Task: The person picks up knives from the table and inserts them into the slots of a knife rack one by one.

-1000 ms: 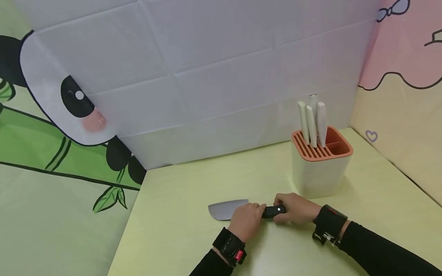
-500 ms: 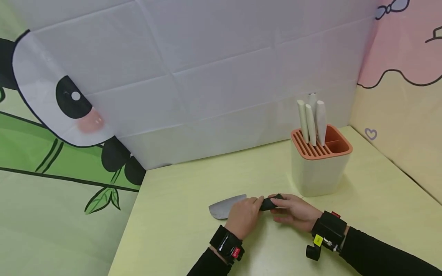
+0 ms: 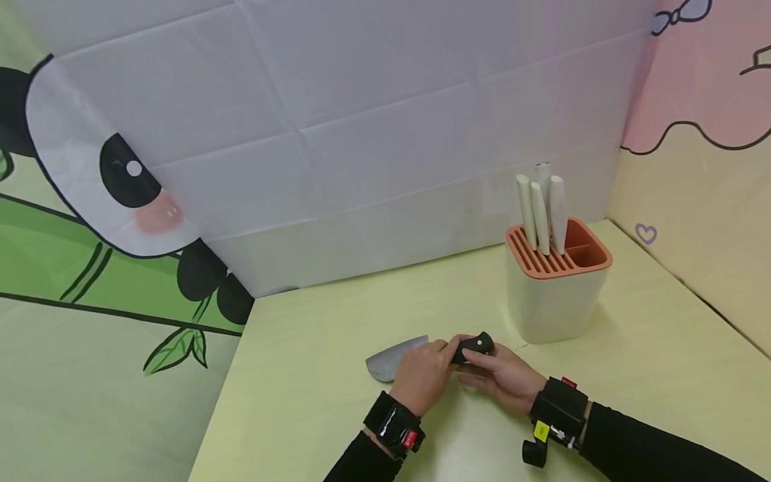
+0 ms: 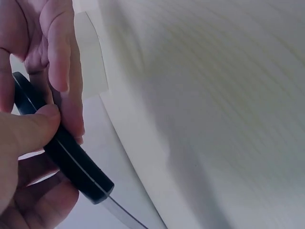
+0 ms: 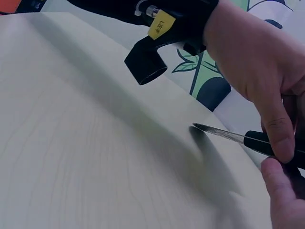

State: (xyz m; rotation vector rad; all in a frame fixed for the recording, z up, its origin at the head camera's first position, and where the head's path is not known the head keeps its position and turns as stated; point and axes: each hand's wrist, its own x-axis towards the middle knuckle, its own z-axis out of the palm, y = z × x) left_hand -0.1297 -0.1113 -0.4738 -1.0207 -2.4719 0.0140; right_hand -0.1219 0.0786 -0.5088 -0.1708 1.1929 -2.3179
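Observation:
A broad-bladed kitchen knife (image 3: 387,365) with a black handle is held by both hands low over the table, handle end tilted up. My left hand (image 3: 421,375) grips the handle next to the blade, covering part of the knife in the head view. In the left wrist view, its thumb lies on the black handle (image 4: 81,167) and fingers are underneath. My right hand (image 3: 508,378) holds the end of the handle, thumb on top and fingers below. The blade's edge-on outline (image 5: 219,133) shows in the right wrist view, its tip close to the table.
A white knife block (image 3: 554,311) with an orange slotted top stands behind the right hand, and several white-handled knives (image 3: 542,217) stick up from it. The pale yellow table (image 3: 313,415) meets a white wall cover (image 3: 373,161) at the back.
The right hand has turned from palm down to thumb up and slid left along the handle. The handle end has risen and tilted upward. The left hand has barely moved.

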